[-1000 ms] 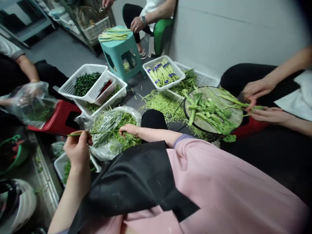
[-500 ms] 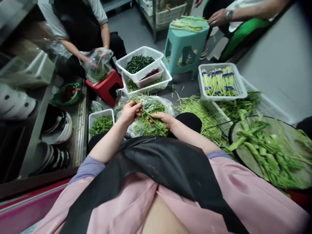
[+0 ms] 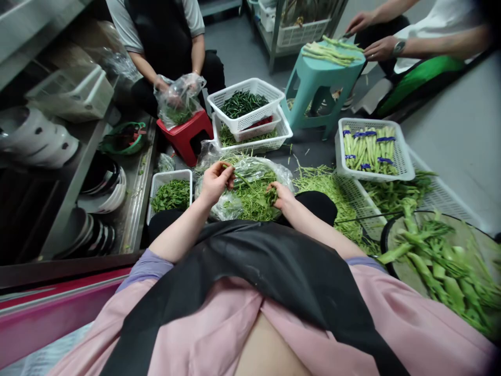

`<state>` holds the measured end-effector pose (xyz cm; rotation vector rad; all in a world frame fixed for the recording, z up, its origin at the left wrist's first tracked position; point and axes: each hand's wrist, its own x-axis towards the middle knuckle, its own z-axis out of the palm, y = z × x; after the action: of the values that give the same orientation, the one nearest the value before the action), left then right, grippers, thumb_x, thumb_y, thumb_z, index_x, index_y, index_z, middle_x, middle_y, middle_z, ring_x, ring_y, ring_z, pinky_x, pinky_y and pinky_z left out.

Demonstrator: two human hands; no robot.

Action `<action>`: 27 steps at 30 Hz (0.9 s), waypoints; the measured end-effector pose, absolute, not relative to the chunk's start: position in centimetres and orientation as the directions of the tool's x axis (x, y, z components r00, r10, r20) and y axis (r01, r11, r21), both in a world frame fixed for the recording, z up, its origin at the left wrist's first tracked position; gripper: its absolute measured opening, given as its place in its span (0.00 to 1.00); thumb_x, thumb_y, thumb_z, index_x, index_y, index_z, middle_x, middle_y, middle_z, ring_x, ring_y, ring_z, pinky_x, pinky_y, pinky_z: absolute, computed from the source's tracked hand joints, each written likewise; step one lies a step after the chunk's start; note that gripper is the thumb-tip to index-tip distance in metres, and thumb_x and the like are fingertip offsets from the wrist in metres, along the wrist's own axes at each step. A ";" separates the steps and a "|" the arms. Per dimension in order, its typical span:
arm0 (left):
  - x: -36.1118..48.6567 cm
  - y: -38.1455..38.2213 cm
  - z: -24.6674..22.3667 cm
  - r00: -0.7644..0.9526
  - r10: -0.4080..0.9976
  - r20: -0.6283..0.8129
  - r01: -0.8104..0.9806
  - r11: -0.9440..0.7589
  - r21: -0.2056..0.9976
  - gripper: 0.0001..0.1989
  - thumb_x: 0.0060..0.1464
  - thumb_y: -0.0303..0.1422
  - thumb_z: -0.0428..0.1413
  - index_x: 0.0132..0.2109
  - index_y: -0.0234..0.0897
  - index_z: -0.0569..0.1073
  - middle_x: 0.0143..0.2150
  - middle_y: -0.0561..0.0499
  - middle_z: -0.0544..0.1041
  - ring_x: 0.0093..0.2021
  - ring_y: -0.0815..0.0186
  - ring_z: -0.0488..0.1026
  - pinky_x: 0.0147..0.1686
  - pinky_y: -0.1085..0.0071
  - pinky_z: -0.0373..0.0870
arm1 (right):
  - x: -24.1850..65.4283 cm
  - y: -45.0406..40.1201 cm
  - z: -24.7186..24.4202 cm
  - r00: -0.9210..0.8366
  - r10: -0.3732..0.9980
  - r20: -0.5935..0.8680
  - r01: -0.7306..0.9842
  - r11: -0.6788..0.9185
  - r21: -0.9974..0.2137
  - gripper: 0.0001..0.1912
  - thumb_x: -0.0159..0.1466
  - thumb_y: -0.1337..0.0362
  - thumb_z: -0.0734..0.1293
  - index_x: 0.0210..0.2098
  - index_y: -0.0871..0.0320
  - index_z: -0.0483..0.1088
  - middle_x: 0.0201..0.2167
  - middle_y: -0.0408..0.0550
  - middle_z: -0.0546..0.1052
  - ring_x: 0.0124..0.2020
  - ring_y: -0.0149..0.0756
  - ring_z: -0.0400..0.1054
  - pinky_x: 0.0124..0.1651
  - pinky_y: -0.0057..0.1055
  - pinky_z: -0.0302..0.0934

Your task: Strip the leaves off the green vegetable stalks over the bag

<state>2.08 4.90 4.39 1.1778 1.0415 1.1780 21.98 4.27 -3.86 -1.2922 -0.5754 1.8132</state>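
Observation:
My left hand (image 3: 216, 183) pinches one end of a thin green stem (image 3: 243, 178) above an open plastic bag (image 3: 279, 172). Leafy greens (image 3: 254, 201) fill the bag between my knees. To the right, my right hand (image 3: 282, 197) is closed on a small bunch of green leaves (image 3: 271, 196), apart from the left hand. A white basket (image 3: 191, 189) of picked leaves (image 3: 171, 196) stands left of the bag. On the floor at the right lies a pile of pale green stems (image 3: 323, 183).
White baskets (image 3: 287, 130) with green chillies stand ahead. A person handles a bag on a red stool (image 3: 188, 134); another works at a teal stool (image 3: 309, 112). Bundled stalks fill a basket (image 3: 409, 169) at right, near a round board (image 3: 395, 256). Metal shelving (image 3: 135, 209) is at left.
My hands have moved apart. The right hand has left the stem's far part and now holds leaves. The whole view has shifted, so the surroundings appear further right.

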 end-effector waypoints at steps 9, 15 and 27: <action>3.4 5.0 1.1 0.431 0.801 -0.416 -0.094 0.498 0.862 0.20 0.40 0.41 0.69 0.33 0.35 0.69 0.16 0.61 0.61 0.12 0.80 0.50 0.13 0.79 0.40 | 20.2 3.0 -0.9 -0.511 0.701 -0.497 -0.343 -0.696 -0.630 0.04 0.57 0.68 0.68 0.30 0.59 0.67 0.22 0.42 0.72 0.23 0.29 0.66 0.30 0.27 0.61; 3.7 4.1 -0.5 0.385 0.855 -0.346 0.052 0.354 0.934 0.14 0.46 0.40 0.63 0.30 0.33 0.73 0.16 0.59 0.62 0.14 0.77 0.53 0.15 0.76 0.47 | 20.2 2.3 -1.8 -0.565 0.659 -0.496 -0.265 -0.715 -0.647 0.12 0.51 0.61 0.71 0.24 0.58 0.63 0.14 0.34 0.58 0.16 0.23 0.54 0.22 0.24 0.54; 4.6 3.1 -1.7 0.376 0.927 -0.002 0.660 -0.267 0.702 0.13 0.57 0.31 0.55 0.49 0.36 0.75 0.45 0.46 0.80 0.44 0.65 0.77 0.46 0.72 0.70 | 25.3 4.4 -6.7 0.489 0.777 -0.395 -0.208 -0.336 -0.919 0.10 0.48 0.58 0.67 0.22 0.55 0.62 0.15 0.38 0.65 0.18 0.30 0.58 0.20 0.28 0.56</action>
<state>4.61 3.14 -1.75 2.0214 1.3621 0.5562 25.31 4.37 -6.74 -1.6099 -0.5014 1.0935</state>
